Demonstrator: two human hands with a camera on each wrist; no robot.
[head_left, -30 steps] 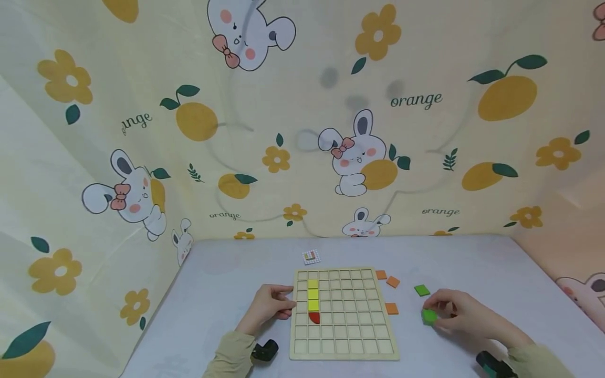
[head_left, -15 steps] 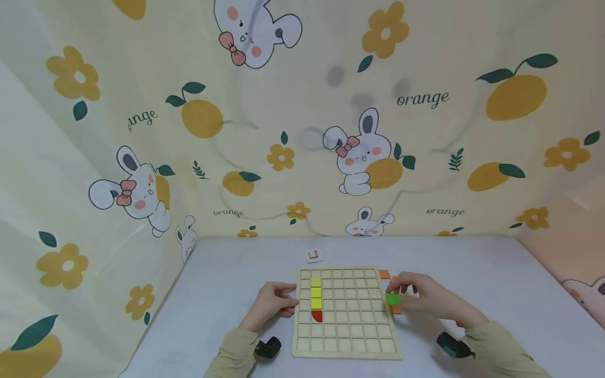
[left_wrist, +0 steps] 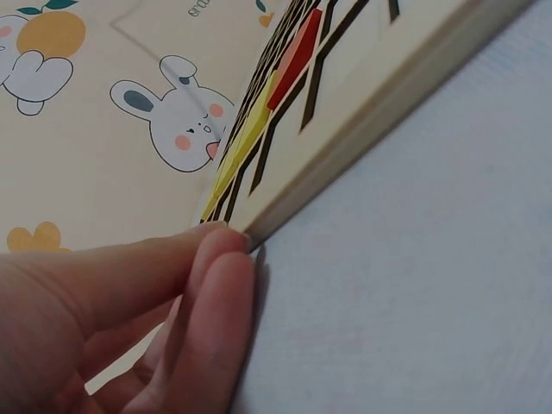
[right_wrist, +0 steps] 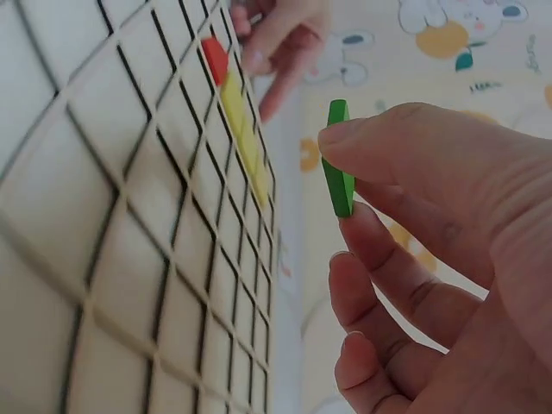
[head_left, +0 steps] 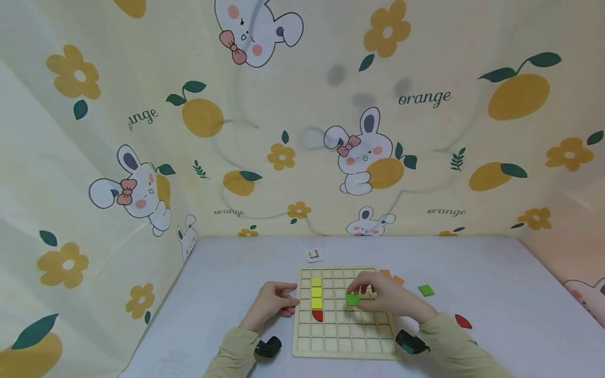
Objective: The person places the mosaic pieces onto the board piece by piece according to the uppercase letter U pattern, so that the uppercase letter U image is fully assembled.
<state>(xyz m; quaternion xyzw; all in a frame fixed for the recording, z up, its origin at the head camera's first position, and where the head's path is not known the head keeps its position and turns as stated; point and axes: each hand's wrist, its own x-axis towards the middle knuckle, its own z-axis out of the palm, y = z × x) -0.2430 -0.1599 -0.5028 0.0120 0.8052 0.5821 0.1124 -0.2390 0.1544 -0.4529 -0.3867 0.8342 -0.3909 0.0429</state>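
Several yellow squares (head_left: 316, 292) form a column on the wooden grid board (head_left: 331, 346), with a red quarter-round tile (head_left: 317, 316) below them. My left hand (head_left: 270, 305) touches the board's left side; in the left wrist view its fingertips (left_wrist: 231, 237) meet right at the edge. Over the right half of the board, my right hand (head_left: 385, 295) pinches a green square tile (head_left: 352, 300) between thumb and fingers. Seen from the right wrist, this tile stands on edge in the grip, apart from the grid, while the other fingers curl loosely below.
Orange squares (head_left: 385, 273) lie beside the board's upper right, partly behind the right hand. Farther right are another green square (head_left: 426, 290) and a red quarter-round piece (head_left: 463, 321). A small pattern card (head_left: 314, 255) lies behind the board, before a printed curtain (head_left: 264, 210).
My right hand has carried the green square leftward from the tabletop at right, past the orange squares, to over the board. The left hand has stayed at the board's edge.
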